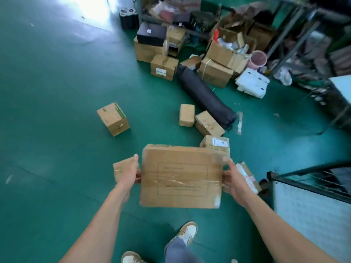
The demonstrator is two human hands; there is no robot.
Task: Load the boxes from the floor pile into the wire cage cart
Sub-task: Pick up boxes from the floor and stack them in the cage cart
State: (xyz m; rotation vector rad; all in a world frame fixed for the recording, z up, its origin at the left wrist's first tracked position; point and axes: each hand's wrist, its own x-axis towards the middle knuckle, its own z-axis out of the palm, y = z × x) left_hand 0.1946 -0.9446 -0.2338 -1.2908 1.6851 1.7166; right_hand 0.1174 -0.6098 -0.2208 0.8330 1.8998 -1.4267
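Left grip (128, 174) and right grip (235, 180) hold a flat, taped cardboard box (180, 177).

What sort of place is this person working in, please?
Probably a warehouse or parcel stockroom: taped cardboard boxes scattered on a green floor, metal shelving crammed with goods, and a wire cage cart at right.
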